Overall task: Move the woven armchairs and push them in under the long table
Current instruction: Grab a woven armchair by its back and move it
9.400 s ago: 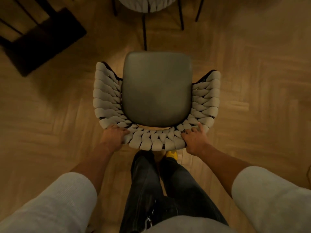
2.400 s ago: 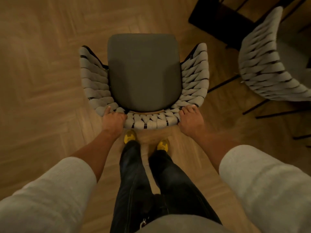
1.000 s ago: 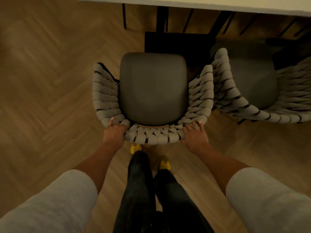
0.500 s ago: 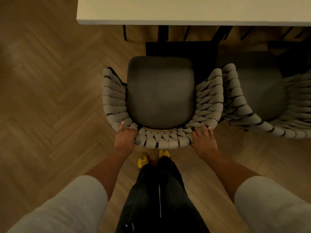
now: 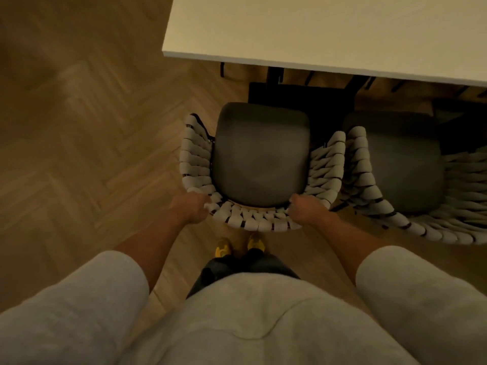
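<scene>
Curled fingers of left hand (image 5: 188,208), of right hand (image 5: 308,209), gripping woven armchair (image 5: 259,159) backrest (seat near long table (image 5: 316,30))

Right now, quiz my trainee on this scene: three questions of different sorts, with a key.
1. True or false: none of the held chair is under the table yet.
2. The left hand and right hand both grip: A the cushion, B the woven back, C the table.
3. Fill in: the second chair stands on the person's ____ side.
Key: 1 true; 2 B; 3 right.
</scene>
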